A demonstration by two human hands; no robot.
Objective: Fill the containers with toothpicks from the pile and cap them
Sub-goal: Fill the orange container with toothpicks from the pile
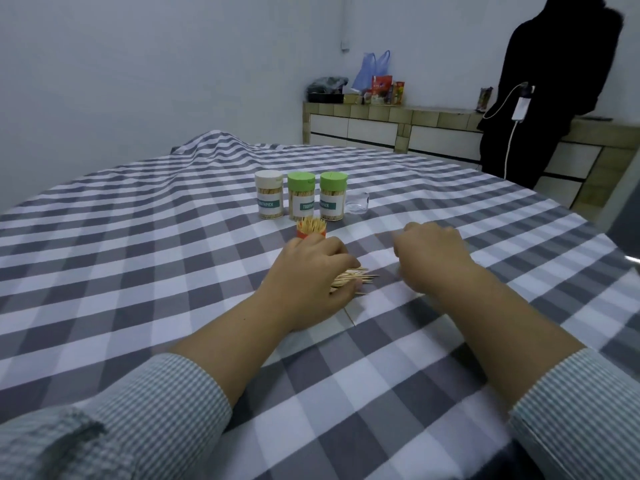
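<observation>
Fingers of the left hand (308, 271) curl over a bundle of toothpicks (349, 278) mid-surface (138, 258); the right hand (433, 251) hovers beside it, loosely curled, holding nothing visible. Gathering appears under way. Next, the pale, splayed sticks need aligning, then lifting into the open orange container (311, 230), already bristling full. 3 capped containers (300, 195) stand toward the far edge.
</observation>
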